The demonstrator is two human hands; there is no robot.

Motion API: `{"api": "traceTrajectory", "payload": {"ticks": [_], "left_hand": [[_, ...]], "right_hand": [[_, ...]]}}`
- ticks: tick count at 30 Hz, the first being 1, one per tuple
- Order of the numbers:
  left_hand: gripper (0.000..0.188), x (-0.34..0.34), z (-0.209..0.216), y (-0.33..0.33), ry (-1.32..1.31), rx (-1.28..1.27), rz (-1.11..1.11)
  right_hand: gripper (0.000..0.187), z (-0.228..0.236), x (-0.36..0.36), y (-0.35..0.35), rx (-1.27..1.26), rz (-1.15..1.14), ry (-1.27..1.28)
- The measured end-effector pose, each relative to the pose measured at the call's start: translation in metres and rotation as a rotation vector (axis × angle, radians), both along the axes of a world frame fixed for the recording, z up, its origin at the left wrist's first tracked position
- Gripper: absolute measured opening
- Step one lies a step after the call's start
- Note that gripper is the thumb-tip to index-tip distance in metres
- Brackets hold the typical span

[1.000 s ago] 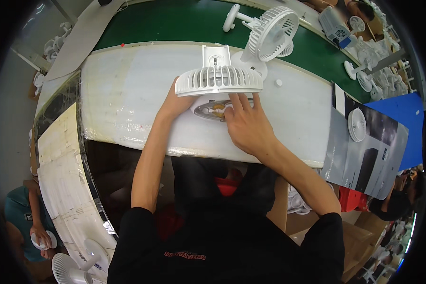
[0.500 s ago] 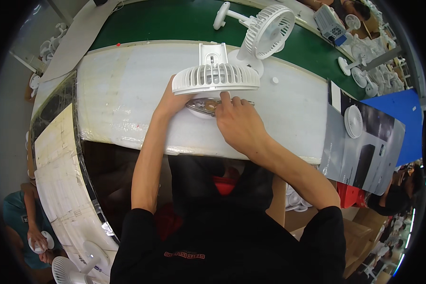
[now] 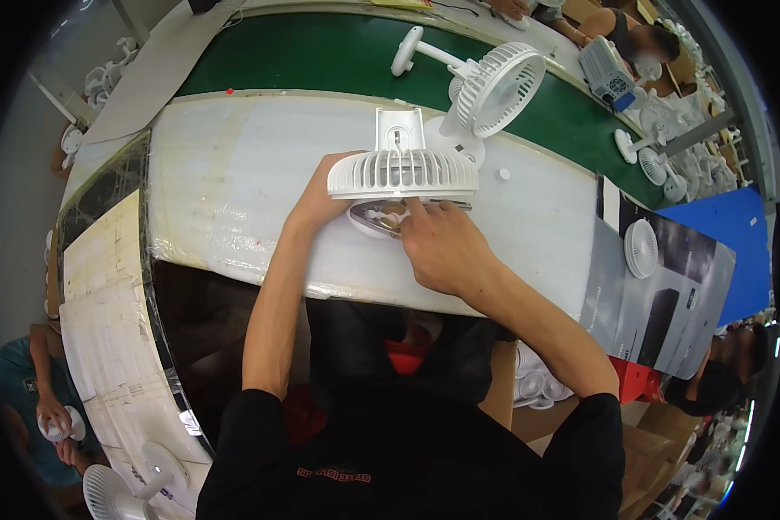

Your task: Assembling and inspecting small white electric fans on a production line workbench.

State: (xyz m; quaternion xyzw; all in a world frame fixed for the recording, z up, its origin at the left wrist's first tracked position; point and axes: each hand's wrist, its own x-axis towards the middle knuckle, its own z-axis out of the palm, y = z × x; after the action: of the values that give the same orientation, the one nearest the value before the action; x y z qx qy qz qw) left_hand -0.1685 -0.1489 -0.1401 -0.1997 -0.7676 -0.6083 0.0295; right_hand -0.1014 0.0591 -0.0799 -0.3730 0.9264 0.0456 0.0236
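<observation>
A white desk fan point(image 3: 403, 176) stands before me, its ribbed grille nearest and its open-fronted neck piece point(image 3: 399, 130) pointing away. My left hand point(image 3: 325, 198) grips it from the left; its fingers are hidden behind the fan. Just below the grille is a tilted round white part point(image 3: 366, 222) with a shiny dark rim and something tan inside. My right hand point(image 3: 446, 245) holds that part at its right side, fingers bent over the rim and fingertips close under the grille. What the fingertips press on is too small to tell.
Behind stands another white fan point(image 3: 498, 91), near a small white cap point(image 3: 503, 174). A round white grille point(image 3: 641, 248) lies on a printed grey sheet point(image 3: 667, 295) at the right. Beyond runs a green belt point(image 3: 321, 56). At the lower left, a co-worker's hands point(image 3: 59, 426) hold a white part.
The whole view has shifted, so the fan and my hands appear slightly lower. My right fingers have moved a little on the round part's rim. Both hands keep their hold.
</observation>
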Motion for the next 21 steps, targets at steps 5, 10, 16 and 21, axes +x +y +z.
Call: {"api": "traceTrajectory", "payload": {"ticks": [5, 10, 16, 21], "left_hand": [[0.028, -0.002, -0.001, 0.003, 0.016, -0.023, 0.041], [0.029, 0.000, -0.001, 0.003, 0.002, -0.009, 0.060], [0.029, -0.002, -0.002, 0.004, 0.016, -0.019, 0.013], [0.034, -0.027, -0.007, 0.017, -0.110, 0.233, -0.212]], "right_hand": [[0.018, -0.007, -0.002, 0.001, -0.095, 0.028, -0.058], [0.023, -0.013, 0.004, -0.005, -0.019, 0.032, -0.044], [0.035, -0.017, 0.004, 0.002, -0.204, -0.022, 0.089], [0.040, -0.029, 0.002, 0.002, -0.246, -0.073, 0.243]]}}
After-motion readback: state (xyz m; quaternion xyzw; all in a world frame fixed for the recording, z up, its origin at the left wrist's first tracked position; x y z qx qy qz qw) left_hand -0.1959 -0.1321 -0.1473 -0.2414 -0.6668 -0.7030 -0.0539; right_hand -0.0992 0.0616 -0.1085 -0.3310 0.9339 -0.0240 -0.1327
